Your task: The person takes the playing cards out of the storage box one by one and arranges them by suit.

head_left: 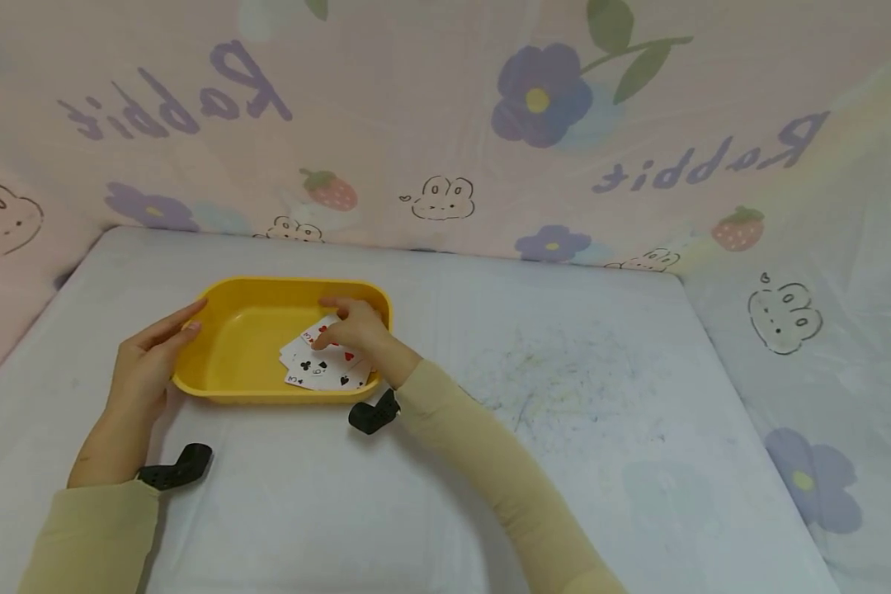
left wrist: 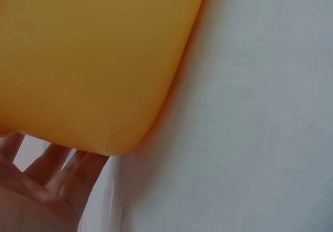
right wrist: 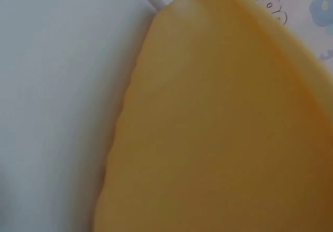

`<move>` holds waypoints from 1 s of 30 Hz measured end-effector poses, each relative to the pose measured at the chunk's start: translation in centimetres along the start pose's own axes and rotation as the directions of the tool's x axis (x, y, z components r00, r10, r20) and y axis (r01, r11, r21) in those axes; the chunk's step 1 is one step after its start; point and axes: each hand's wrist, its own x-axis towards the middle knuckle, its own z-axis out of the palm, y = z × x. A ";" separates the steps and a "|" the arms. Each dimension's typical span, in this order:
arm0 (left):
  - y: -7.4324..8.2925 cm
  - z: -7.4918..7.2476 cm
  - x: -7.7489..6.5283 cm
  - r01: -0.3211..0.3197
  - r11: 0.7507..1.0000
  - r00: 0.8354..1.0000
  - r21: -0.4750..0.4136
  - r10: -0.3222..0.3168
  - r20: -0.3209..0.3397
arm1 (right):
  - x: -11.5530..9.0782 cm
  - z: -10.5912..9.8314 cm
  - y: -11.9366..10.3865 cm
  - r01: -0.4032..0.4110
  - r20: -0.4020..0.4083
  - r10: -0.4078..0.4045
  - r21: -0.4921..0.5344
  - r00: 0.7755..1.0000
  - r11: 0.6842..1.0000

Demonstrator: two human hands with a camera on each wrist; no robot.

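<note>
While your left hand grips the yellow tub by its nearer end, the cards lie inside, beneath your right hand; whether that pinches any, I can't tell. Light, bendy and probably slick, they're best lifted by the edges.

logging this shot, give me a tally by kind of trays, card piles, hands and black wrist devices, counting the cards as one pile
Yellow tray: 1
Card pile: 1
Hands: 2 (left hand, right hand)
Black wrist devices: 2
Total: 6
</note>
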 end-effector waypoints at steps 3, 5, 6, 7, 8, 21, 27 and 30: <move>0.0 0.1 0.0 0.001 1.000 1.000 0.002 -0.001 0.001 | 0.2 0.2 0.1 -0.022 -0.020 0.021 -0.051 1.000 0.998; 0.1 0.2 0.0 -0.008 1.000 1.000 0.002 0.008 0.002 | 0.3 0.4 0.2 -0.037 -0.034 0.034 -0.094 0.999 0.995; 0.1 0.3 0.0 -0.012 1.000 1.000 0.002 0.012 0.002 | 0.3 0.5 0.2 -0.043 -0.041 0.039 -0.115 0.998 0.992; 0.1 0.3 0.0 -0.017 1.000 1.000 -0.001 0.017 0.005 | 0.3 0.5 0.2 -0.049 -0.048 0.043 -0.139 0.998 0.989; 0.1 0.4 0.0 -0.021 1.000 1.000 -0.005 0.022 0.007 | 0.3 0.6 0.2 -0.051 -0.055 0.043 -0.167 0.998 0.985; -0.4 0.1 0.0 -0.040 0.999 0.999 -0.014 0.040 0.000 | 0.2 0.9 0.2 -0.007 -0.104 -0.010 -0.162 0.994 0.987; -0.3 0.0 0.0 -0.053 0.999 0.999 -0.005 0.053 -0.009 | 0.5 0.7 0.2 0.071 -0.160 -0.062 0.052 0.985 0.996; -0.2 0.2 0.0 -0.051 0.999 0.999 0.003 0.051 -0.016 | 0.4 0.4 0.2 0.098 -0.201 -0.066 0.153 0.977 0.983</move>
